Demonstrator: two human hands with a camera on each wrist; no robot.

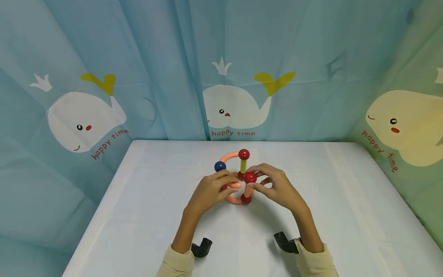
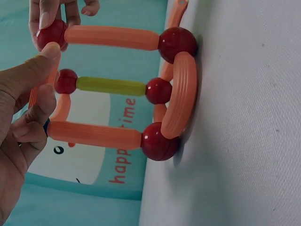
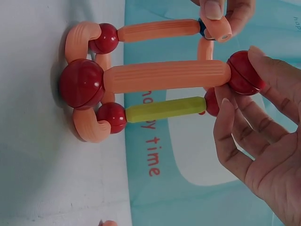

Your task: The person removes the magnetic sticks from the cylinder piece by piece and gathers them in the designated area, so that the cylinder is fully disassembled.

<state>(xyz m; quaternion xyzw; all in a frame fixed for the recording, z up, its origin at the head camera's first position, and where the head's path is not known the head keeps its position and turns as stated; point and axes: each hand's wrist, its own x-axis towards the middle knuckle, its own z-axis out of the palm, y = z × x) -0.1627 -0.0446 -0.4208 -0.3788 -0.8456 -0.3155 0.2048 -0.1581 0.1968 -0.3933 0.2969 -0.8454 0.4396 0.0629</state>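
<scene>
The ball-and-rod structure (image 1: 243,166) stood upright on the worktop (image 1: 138,231), slightly below the centre of the head view. It comprised 3 uprights, 2 orange (image 3: 164,76) and 1 yellow-green (image 3: 164,108), on a base of red balls (image 3: 82,84) and curved orange rods (image 2: 181,94).

Handling: the assembly appeared light, with stiff, plastic-looking rods and smooth balls likely to slip under a loose hold. The joints were judged the weak points; a side load could part them. Recommended hold: ball and upright together, at the joint, with light pressure.

The right hand had its thumb and fingers closed lightly about the upper red ball (image 1: 250,177), right of centre. The left hand (image 1: 212,189) pinched an orange rod (image 3: 217,29) with 1 exposed end between thumb and fingers, beside the blue ball (image 1: 220,166); contact between rod and ball could not be confirmed.

Further out, 2 black fittings (image 1: 202,248) showed beside the sleeves (image 1: 178,263) at lower centre. A blue curtain (image 1: 166,57) filled the upper part.
</scene>
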